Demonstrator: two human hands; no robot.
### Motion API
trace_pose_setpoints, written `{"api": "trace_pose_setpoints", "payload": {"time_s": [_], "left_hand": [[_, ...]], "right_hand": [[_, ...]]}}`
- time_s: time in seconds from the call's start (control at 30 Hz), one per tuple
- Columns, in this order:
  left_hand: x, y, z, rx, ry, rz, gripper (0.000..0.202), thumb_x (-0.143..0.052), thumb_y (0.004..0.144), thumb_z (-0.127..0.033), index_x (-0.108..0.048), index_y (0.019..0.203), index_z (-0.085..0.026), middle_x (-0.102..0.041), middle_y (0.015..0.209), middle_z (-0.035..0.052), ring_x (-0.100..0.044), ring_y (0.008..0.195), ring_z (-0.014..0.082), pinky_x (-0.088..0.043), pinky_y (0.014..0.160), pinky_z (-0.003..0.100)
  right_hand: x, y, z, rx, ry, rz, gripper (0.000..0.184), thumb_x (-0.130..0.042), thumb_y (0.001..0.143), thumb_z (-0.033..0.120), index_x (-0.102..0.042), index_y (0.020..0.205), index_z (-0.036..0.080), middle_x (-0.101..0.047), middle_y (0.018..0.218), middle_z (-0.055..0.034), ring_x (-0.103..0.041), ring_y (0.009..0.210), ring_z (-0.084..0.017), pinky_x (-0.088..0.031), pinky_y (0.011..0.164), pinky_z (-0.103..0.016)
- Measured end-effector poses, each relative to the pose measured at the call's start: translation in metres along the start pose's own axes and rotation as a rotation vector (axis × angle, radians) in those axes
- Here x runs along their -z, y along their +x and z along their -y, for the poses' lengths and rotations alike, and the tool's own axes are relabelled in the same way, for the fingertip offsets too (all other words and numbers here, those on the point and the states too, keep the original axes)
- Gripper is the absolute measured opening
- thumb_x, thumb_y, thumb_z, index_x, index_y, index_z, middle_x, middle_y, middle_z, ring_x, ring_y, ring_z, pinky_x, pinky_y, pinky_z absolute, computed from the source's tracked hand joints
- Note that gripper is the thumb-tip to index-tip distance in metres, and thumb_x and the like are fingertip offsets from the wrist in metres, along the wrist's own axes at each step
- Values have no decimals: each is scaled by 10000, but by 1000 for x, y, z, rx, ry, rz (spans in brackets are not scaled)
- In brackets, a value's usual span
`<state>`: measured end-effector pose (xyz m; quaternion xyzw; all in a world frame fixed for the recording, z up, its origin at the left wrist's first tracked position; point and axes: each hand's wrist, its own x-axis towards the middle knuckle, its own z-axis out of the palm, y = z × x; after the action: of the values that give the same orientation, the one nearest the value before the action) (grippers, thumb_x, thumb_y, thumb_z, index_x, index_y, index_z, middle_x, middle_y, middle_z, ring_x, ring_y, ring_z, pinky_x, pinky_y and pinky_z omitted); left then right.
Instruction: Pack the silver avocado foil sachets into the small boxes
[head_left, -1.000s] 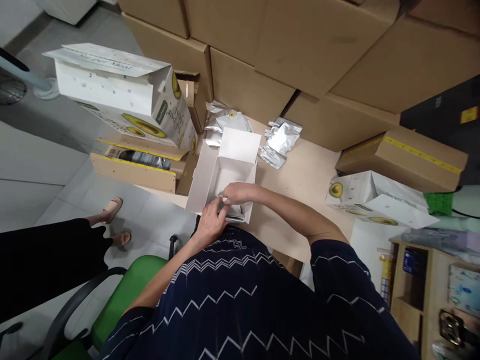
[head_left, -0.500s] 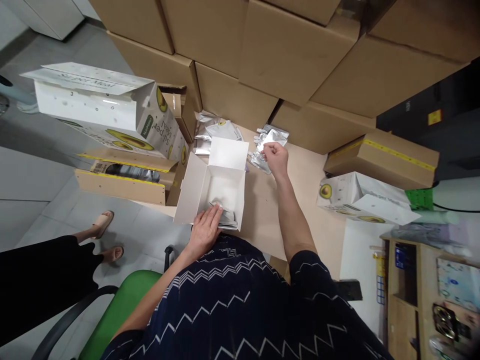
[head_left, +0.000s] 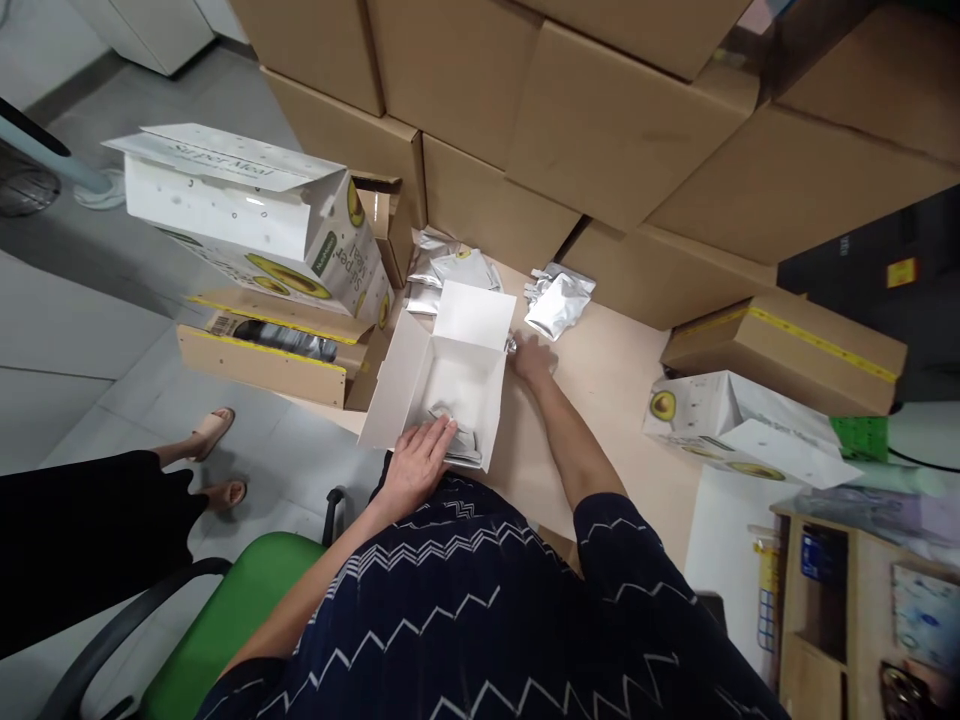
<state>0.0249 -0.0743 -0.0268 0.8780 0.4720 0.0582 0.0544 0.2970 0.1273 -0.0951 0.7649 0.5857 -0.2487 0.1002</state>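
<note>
Pale wood tabletop (head_left: pixel 600 380) across the middle of the frame, backed by stacked brown cartons (head_left: pixel 585 120) along the top. At left, grey tiled floor (head_left: pixel 154 400), a green chair (head_left: pixel 225 610) at lower left, and a co-worker's sandaled feet (head_left: pixel 216 430) beneath a black hem.

Along the left table edge, a large Su'per Meal carton (head_left: pixel 247 225) with raised flaps, and just below it an open brown carton (head_left: pixel 262 368) edged in yellow. At right, a smaller avocado-printed carton (head_left: pixel 701 415) against a brown taped carton (head_left: pixel 787 345). Widest bare stretch of wood between the right forearm and these two; little room left of centre.

At centre, a white box (head_left: pixel 488 405), lid flaps spread left and back, foil packets (head_left: pixel 466 441) in its near end. Behind it, silver pouches (head_left: pixel 454 268); behind and to the right, a second pouch pile (head_left: pixel 559 300).

Left hand (head_left: pixel 421 458) over the box's near left corner, fingers extended and together, tips on the packets, thumb hidden. Right hand (head_left: pixel 530 358) low beside the box's right wall, forearm slanting up and left, fingers mostly hidden, silvery piece (head_left: pixel 511 344) at their tips; cannot tell gripped or merely touched.
</note>
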Motion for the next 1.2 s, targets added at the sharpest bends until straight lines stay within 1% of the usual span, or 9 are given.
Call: {"api": "trace_pose_setpoints", "payload": {"time_s": [0.17, 0.3, 0.43, 0.57, 0.7, 0.87, 0.97, 1.07, 1.2], "left_hand": [[-1, -1, 1, -17, 9, -5, 573, -555, 946, -305, -478, 1493, -153, -512, 1525, 132, -581, 1271, 271, -425, 1056, 389], [-1, 0, 1, -15, 10, 14, 574, -566, 937, -305, -486, 1488, -161, -515, 1521, 135, -587, 1252, 275, -432, 1045, 391], [2, 1, 0, -11, 3, 40, 605, -582, 927, -312, -467, 1501, -157, -505, 1527, 147, -580, 1251, 282, -428, 1049, 402], [4, 2, -2, 4, -12, 62, 592, -570, 935, -316, -469, 1500, -169, -502, 1531, 140, -570, 1256, 282, -422, 1053, 410], [5, 3, -3, 5, -7, 64, 580, -568, 941, -319, -479, 1491, -158, -510, 1524, 140, -573, 1251, 282, -424, 1046, 406], [5, 1, -2, 12, -4, 63, 582, -564, 949, -344, -470, 1492, -154, -512, 1517, 158, -575, 1255, 286, -427, 1042, 408], [4, 1, -2, 10, -8, 58, 578, -572, 948, -345, -474, 1482, -148, -523, 1503, 164, -574, 1262, 290, -425, 1049, 416], [4, 1, -3, 18, -16, 67, 566, -586, 938, -330, -487, 1465, -145, -541, 1481, 172, -583, 1251, 294, -427, 1053, 426], [2, 1, -3, 33, -35, 67, 557, -587, 932, -308, -495, 1448, -119, -553, 1454, 197, -571, 1279, 297, -427, 1068, 424]], "right_hand": [[-13, -46, -25, 50, 6, -36, 423, -380, 983, 209, -580, 1348, 137, -574, 1280, -245, -562, 1088, -342, -425, 897, -481], [5, -69, -66, 92, 255, -183, 323, -456, 931, 316, -677, 1121, 177, -691, 971, -144, -619, 866, -254, -478, 758, -360], [41, -97, -87, 127, 610, -343, 346, -524, 845, 506, -637, 841, 179, -595, 716, -9, -535, 682, -165, -445, 638, -274], [82, -143, -69, 255, 828, -599, 331, -650, 786, 515, -572, 755, 195, -509, 666, 40, -453, 622, -118, -408, 604, -257], [108, -184, -29, 408, 955, -707, 265, -619, 870, 491, -585, 936, 236, -547, 748, 20, -460, 594, -123, -416, 559, -273], [114, -195, 28, 690, 813, -455, 155, -576, 893, 352, -586, 990, 232, -607, 818, 1, -517, 652, -130, -417, 604, -273], [109, -184, 59, 783, 463, -196, 104, -560, 867, 221, -615, 951, 194, -658, 838, -22, -555, 705, -143, -399, 654, -277], [94, -167, 85, 821, 78, 19, 199, -543, 865, 154, -647, 1035, 158, -706, 909, -87, -607, 788, -186, -379, 679, -285], [68, -149, 110, 866, -221, 241, 290, -560, 878, 136, -662, 1147, 94, -724, 1065, -182, -666, 915, -232, -389, 685, -275]]}}
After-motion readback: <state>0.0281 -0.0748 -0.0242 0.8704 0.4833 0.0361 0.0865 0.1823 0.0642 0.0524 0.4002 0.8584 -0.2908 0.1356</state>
